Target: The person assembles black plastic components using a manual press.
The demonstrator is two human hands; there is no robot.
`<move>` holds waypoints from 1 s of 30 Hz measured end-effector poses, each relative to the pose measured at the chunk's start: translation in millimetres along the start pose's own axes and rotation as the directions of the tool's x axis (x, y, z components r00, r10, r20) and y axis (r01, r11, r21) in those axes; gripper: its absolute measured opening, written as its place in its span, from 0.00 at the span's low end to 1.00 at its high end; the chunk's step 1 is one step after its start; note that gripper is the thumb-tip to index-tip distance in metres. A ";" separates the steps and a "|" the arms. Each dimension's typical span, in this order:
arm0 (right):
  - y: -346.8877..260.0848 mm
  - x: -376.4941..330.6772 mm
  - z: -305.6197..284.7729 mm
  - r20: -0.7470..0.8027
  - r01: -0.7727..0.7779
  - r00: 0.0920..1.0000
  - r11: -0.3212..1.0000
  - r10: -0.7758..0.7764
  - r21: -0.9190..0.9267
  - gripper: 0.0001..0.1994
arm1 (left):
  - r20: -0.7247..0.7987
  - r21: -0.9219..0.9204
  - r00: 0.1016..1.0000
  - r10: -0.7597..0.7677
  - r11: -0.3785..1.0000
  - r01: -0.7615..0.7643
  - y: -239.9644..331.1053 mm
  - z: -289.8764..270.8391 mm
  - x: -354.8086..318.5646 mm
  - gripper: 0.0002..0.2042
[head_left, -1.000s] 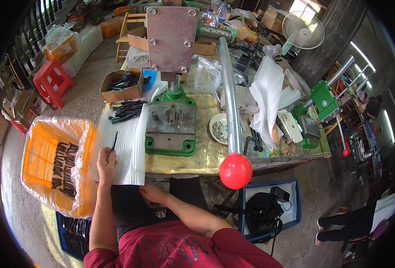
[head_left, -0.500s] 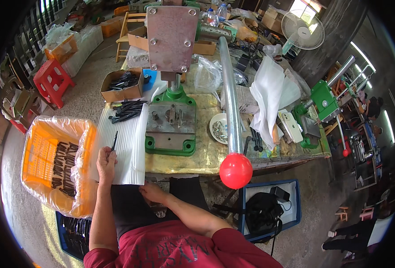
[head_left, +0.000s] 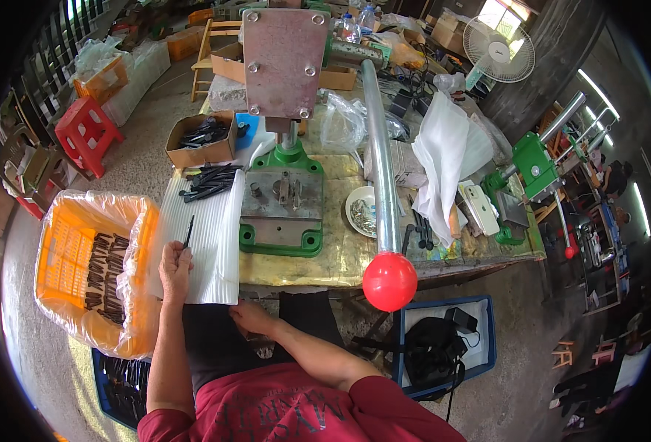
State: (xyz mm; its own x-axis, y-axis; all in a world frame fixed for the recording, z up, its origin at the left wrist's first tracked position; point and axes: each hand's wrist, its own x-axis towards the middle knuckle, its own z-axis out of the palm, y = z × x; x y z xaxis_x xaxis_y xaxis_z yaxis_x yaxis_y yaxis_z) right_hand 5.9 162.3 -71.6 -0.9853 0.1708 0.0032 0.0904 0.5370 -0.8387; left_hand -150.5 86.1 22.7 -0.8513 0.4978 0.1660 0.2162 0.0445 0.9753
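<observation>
My left hand [head_left: 174, 269] pinches a thin black rod-like part [head_left: 189, 232], which points away from me over a white foam sheet [head_left: 211, 250]. Beyond it, a pile of similar black parts [head_left: 211, 183] lies on the same sheet. My right hand [head_left: 253, 318] rests on my lap below the table edge; its fingers are curled and partly hidden, so what they hold, if anything, does not show. A green arbor press [head_left: 281, 243] stands ahead, with a metal block on its bed. Its steel lever ends in a red ball [head_left: 389, 282].
At the left, an orange crate [head_left: 148, 214] lined with plastic holds rows of dark parts. A cardboard box [head_left: 200, 153] of black parts stands behind the pile. Right of the press are a bowl [head_left: 352, 214] of small metal pieces, a phone [head_left: 480, 208] and a second green press [head_left: 535, 169].
Both my hands and the black part stay in nearly the same place. At the far right, a person in dark trousers has shifted position.
</observation>
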 end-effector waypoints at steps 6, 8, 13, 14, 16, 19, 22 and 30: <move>1.5 0.5 1.8 -0.003 0.000 1.000 1.000 -0.001 -0.025 0.09 | 0.019 0.001 1.000 0.000 1.000 0.000 -1.5 -0.6 -0.3 0.04; 0.4 0.1 0.8 -0.002 0.001 1.000 1.000 -0.001 -0.020 0.09 | 0.025 0.021 1.000 -0.009 1.000 0.009 -1.3 -0.6 -0.4 0.04; -0.1 0.2 -0.3 0.002 0.007 1.000 1.000 -0.007 -0.025 0.09 | -0.003 -0.007 1.000 0.006 1.000 -0.006 -1.2 0.2 0.0 0.05; 1.1 0.3 0.5 -0.004 0.010 1.000 1.000 -0.010 -0.023 0.09 | -0.002 -0.007 1.000 0.006 1.000 -0.006 -0.7 0.7 0.0 0.05; 3.4 0.9 2.5 -0.008 0.014 1.000 1.000 -0.014 -0.022 0.09 | -0.004 -0.009 1.000 -0.008 1.000 0.008 0.9 1.4 -0.2 0.05; 3.7 1.3 2.8 -0.001 0.014 1.000 1.000 -0.014 -0.026 0.09 | -0.005 -0.005 1.000 -0.008 1.000 0.008 -1.7 0.1 0.2 0.05; 4.0 1.3 3.3 0.004 0.018 1.000 0.999 -0.018 -0.033 0.09 | 0.005 -0.013 1.000 -0.011 1.000 0.011 -1.1 -0.3 0.4 0.05; 2.6 0.8 2.3 0.017 -0.007 1.000 1.000 0.008 -0.024 0.09 | 0.002 -0.019 1.000 -0.007 1.000 0.007 -0.1 0.9 0.1 0.05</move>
State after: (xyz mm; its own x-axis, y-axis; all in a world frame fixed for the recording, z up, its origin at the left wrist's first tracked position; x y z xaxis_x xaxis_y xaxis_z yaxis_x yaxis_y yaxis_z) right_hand 5.0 162.0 -75.1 -0.9868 0.1612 -0.0125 0.1012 0.5556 -0.8253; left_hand -150.2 86.9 22.5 -0.8516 0.4994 0.1591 0.2012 0.0312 0.9791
